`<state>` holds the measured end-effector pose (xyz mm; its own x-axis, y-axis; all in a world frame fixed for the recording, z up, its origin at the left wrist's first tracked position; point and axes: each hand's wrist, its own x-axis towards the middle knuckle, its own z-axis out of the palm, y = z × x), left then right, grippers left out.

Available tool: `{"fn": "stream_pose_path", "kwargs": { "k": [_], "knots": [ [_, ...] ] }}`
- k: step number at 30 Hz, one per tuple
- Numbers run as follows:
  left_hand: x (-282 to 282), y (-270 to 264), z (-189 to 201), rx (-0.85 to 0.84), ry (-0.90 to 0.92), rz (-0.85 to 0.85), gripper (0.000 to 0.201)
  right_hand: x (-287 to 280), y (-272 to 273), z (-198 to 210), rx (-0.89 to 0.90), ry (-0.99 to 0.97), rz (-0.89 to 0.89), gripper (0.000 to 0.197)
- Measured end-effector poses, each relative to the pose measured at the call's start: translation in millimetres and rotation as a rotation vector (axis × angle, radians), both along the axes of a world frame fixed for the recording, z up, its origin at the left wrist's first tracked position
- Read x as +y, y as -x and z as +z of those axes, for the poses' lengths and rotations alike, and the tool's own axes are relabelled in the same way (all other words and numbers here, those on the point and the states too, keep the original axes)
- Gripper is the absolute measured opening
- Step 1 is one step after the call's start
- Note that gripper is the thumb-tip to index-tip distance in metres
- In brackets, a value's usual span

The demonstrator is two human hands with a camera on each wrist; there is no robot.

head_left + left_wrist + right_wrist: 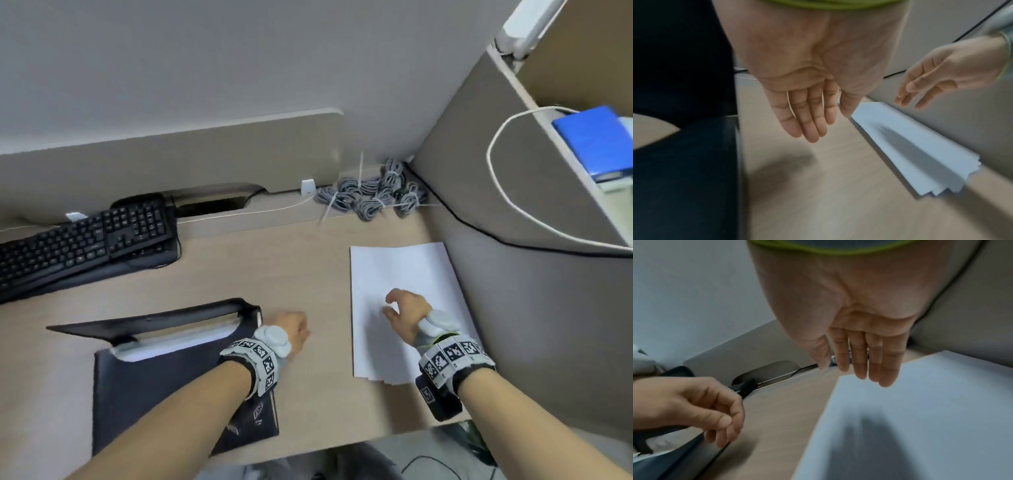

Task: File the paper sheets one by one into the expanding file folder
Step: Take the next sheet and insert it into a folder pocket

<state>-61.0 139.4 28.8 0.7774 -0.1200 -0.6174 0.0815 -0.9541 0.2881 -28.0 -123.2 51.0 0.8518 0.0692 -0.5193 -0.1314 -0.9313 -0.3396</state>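
A stack of white paper sheets (397, 274) (910, 141) (920, 410) lies on the desk at the right, its near corners fanned out. My right hand (399, 306) (863, 366) (920, 91) hovers over the stack with relaxed fingers and holds nothing. The black expanding file folder (164, 373) (684, 162) (674, 459) lies at the left with its flap (154, 320) raised and white sheets showing in its mouth. My left hand (294, 329) (812, 120) (715, 415) floats above bare desk just right of the folder, fingers loose, empty.
A black keyboard (85, 240) sits at the far left. Bundled grey cables (373, 195) lie at the back by the partition (513, 291), which runs close along the papers' right edge. A white cable (503, 192) and a blue box (592, 140) are beyond it.
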Motion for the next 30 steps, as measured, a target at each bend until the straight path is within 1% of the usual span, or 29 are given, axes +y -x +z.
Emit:
{"fn": "stream_pose_path", "kwargs": {
  "k": [3,5,8,11,12,14,16,18,19,20,21,22,23,25,27,30],
  "knots": [
    [-27,-11,-12,0.033,0.042,0.095,0.015,-32,0,-15,0.019,-0.018,-0.012,0.026],
    [-49,-20,-17,0.084,0.034,0.121,0.019,-54,0,-24,0.004,-0.043,-0.015,0.019],
    [-69,-32,-25,0.162,0.042,0.199,0.025,-77,3,-40,-0.033,-0.058,-0.064,0.029],
    [-84,-36,-37,0.23,0.067,0.353,0.032,-86,8,-51,-0.017,-0.009,-0.003,0.025],
    [-89,-36,-42,0.227,0.089,0.393,0.031,-86,9,-53,0.002,0.006,0.021,0.024],
    [-97,-32,-47,0.208,0.17,0.539,0.03,-82,13,-58,0.03,-0.001,0.034,0.02],
    [-99,-30,-50,0.225,0.249,0.709,0.042,-73,15,-61,0.04,-0.056,0.037,0.015],
    [-95,-28,-65,0.256,0.277,0.801,0.062,-71,17,-63,0.067,-0.116,0.022,0.018],
    [-94,-29,-73,0.267,0.305,0.836,0.067,-73,17,-63,0.067,-0.144,-0.008,0.023],
    [-94,-30,-71,0.28,0.337,0.851,0.063,-78,18,-63,0.044,-0.157,-0.037,0.028],
    [-95,-31,-67,0.291,0.351,0.851,0.054,-84,19,-63,0.011,-0.148,-0.068,0.031],
    [-96,-33,-63,0.297,0.349,0.831,0.044,-92,20,-64,-0.016,-0.125,-0.095,0.034],
    [-95,-33,-63,0.304,0.34,0.807,0.041,-98,21,-65,-0.021,-0.099,-0.122,0.038],
    [-93,-34,-66,0.302,0.332,0.782,0.047,-106,24,-67,-0.003,-0.066,-0.155,0.043],
    [-91,-35,-75,0.301,0.364,0.783,0.049,-104,26,-69,0.008,-0.044,-0.137,0.041],
    [-95,-37,-65,0.313,0.411,0.821,0.033,-93,28,-67,0.025,-0.037,-0.097,0.04]
  ]
}}
